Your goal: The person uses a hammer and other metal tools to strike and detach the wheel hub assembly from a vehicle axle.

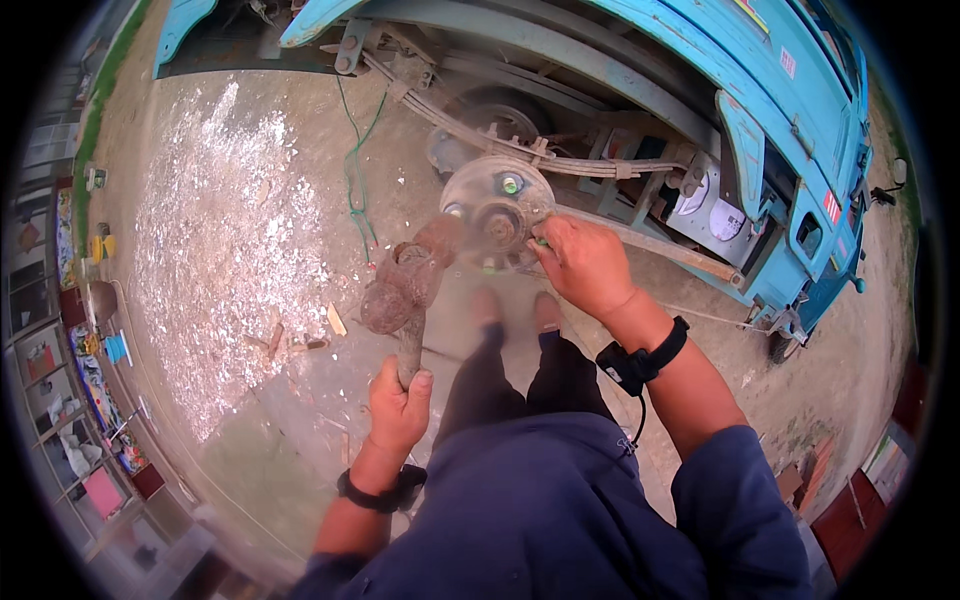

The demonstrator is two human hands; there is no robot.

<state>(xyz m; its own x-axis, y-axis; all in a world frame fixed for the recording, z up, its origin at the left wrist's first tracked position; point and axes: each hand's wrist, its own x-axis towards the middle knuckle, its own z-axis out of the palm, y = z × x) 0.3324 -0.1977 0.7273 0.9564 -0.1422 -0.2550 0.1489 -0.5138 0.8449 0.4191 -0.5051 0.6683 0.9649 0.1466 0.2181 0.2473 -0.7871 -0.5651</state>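
Observation:
My left hand [400,400] is wrapped round the handle of a rusty hammer [400,285]. Its heavy head is smeared by motion and reaches the left rim of a round wheel hub [497,178]. At the right rim of that hub, the fingers of my right hand [588,268] pinch a small wheel bolt with a greenish end [540,241], mostly hidden by the fingers. Another bolt [511,185] with a bright greenish end sits in the upper face of the hub. No tyre is mounted on this hub, and dust or motion blurs its centre.
The blue truck [690,60] stretches over the far side, with a leaf spring [470,135] behind the hub. A green cord [355,170] hangs to the ground on the left. White flakes [220,200] and wood scraps [336,320] litter the ground. Shelves [60,400] line the left edge.

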